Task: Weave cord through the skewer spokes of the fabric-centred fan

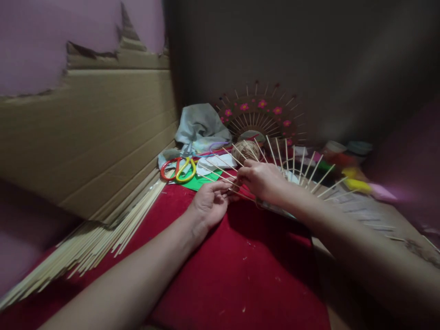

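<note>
A fan-shaped frame of thin wooden sticks (294,159) spreads outward over a red cloth, its sticks pointing away from me and to the right. My left hand (210,202) is closed, with thumb and fingertips pinching the sticks at the frame's left end. My right hand (263,181) bends over the same spot, closed, its fingertips at the sticks close to my left fingers. Whatever thread lies between the fingertips is too small to make out. Just behind the hands sits a ball of twine (245,151).
Loose sticks (99,240) lie bundled at left beside a cardboard panel (113,137). Scissors with red and yellow handles (178,170) rest on green paper (199,181). Behind are a grey cloth (202,123) and a flowered fan-shaped piece (261,104). Red cloth (247,270) covers the surface.
</note>
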`<state>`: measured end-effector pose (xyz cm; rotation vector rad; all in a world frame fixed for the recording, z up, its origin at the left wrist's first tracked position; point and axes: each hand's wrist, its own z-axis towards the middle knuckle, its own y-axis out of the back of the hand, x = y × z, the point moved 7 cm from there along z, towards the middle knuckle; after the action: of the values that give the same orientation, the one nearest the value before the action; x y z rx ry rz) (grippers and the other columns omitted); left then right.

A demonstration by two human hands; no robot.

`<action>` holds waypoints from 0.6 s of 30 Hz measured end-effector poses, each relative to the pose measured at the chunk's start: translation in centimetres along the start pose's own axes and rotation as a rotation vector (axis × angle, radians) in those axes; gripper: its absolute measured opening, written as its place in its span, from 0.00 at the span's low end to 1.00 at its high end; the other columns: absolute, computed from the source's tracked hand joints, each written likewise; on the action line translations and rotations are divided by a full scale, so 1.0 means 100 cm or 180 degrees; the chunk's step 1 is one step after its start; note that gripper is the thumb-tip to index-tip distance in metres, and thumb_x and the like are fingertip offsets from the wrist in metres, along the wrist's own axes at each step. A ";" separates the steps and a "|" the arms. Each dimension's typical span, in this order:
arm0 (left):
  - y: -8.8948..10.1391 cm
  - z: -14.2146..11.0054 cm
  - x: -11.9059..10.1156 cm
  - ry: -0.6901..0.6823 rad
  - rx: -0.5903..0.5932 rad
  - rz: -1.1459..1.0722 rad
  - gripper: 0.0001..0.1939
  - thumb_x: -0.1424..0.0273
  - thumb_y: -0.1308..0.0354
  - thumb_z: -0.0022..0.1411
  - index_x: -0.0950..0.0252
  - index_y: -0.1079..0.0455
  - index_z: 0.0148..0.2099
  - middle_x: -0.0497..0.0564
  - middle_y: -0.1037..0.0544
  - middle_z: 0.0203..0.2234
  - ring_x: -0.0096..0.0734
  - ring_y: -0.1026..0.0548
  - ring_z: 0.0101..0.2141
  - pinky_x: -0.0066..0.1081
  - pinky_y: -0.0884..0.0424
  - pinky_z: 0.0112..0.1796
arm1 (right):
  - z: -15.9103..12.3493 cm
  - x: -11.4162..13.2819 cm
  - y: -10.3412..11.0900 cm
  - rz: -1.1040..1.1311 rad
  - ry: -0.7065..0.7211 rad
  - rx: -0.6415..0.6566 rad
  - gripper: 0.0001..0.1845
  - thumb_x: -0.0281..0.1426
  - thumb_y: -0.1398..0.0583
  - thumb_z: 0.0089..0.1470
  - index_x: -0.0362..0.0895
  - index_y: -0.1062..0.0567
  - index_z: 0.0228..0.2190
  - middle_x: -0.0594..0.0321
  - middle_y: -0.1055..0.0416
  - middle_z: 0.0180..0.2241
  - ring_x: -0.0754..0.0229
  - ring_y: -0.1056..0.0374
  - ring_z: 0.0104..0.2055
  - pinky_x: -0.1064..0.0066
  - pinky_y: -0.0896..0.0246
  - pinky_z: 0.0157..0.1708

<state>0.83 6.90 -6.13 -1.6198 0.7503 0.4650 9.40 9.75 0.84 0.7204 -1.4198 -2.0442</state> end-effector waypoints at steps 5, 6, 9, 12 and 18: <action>0.001 0.000 0.001 -0.0027 0.0014 0.0068 0.05 0.80 0.44 0.44 0.71 0.30 0.28 0.54 0.25 0.29 0.28 0.29 0.28 0.30 0.33 0.30 | 0.001 -0.004 0.003 0.0439 -0.0173 -0.0072 0.11 0.26 0.48 0.51 0.44 0.26 0.30 0.60 0.29 0.31 0.63 0.38 0.29 0.69 0.55 0.24; 0.002 0.002 0.002 -0.0039 -0.0001 0.0093 0.06 0.80 0.43 0.44 0.71 0.30 0.29 0.53 0.25 0.29 0.28 0.29 0.28 0.29 0.34 0.29 | 0.001 -0.004 0.004 0.0509 -0.0198 -0.0072 0.10 0.26 0.48 0.50 0.44 0.27 0.30 0.60 0.29 0.31 0.63 0.37 0.30 0.70 0.54 0.24; 0.008 0.006 0.005 -0.0140 -0.0192 0.0252 0.06 0.79 0.41 0.45 0.71 0.30 0.30 0.51 0.26 0.25 0.26 0.30 0.25 0.27 0.35 0.25 | 0.000 -0.006 0.005 0.0531 -0.0301 -0.0100 0.10 0.25 0.48 0.49 0.44 0.29 0.33 0.60 0.29 0.28 0.62 0.37 0.28 0.70 0.54 0.24; 0.012 0.008 0.007 -0.0279 -0.0476 0.0394 0.03 0.79 0.42 0.46 0.71 0.31 0.28 0.49 0.28 0.21 0.25 0.31 0.22 0.26 0.37 0.22 | 0.000 -0.008 0.005 0.0496 -0.0368 -0.0170 0.12 0.26 0.48 0.48 0.43 0.31 0.37 0.59 0.28 0.27 0.62 0.38 0.26 0.70 0.55 0.23; 0.009 0.008 0.008 -0.0397 -0.0659 0.0482 0.04 0.82 0.44 0.44 0.70 0.33 0.24 0.47 0.30 0.18 0.23 0.32 0.20 0.24 0.38 0.20 | 0.000 -0.007 0.003 0.0569 -0.0370 -0.0166 0.11 0.26 0.48 0.48 0.44 0.30 0.35 0.59 0.28 0.27 0.61 0.37 0.26 0.70 0.55 0.23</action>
<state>0.82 7.49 -7.48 -1.7140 0.7530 0.7671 9.96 10.13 1.25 0.4424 -1.4338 -2.0023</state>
